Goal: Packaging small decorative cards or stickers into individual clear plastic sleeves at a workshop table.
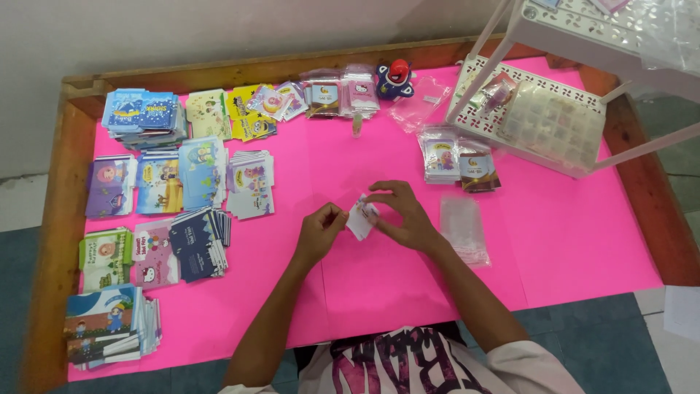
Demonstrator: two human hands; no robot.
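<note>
Fingers of the right hand (405, 215) pinch the top and far edge of a small white card (361, 217); fingertips of the left hand (319, 232) are closed together just left of the card's near-left edge, at or almost at it. Contact on that side cannot be confirmed. The card sits between the two hands, just above the pink table cover (569, 241), tilted.

Step in hand, as judged: the person appears to be preparing a single card, holding or folding it, possibly before slipping it into a sleeve. A clear plastic sleeve (464, 228) lies just right of the right wrist, flat and apart from the fingers. If sleeving is the work, the next move would call for one hand to steady the card while the other opens the sleeve mouth; thin film needs a careful pinch.

Around the fingers: well to the left, stacks of illustrated cards (200, 244) in rows; beyond the fingers, two sleeved card packs (459, 162) and a white perforated rack (539, 117); farther off, a small blue and red toy (394, 79).

Hard to make out: the card's printed face is too small to tell; the left thumb and fingertip contact is hidden by the knuckles. Whether the card is single or several sheets cannot be told. The rack's upper shelf is cut off by the frame edge.
</note>
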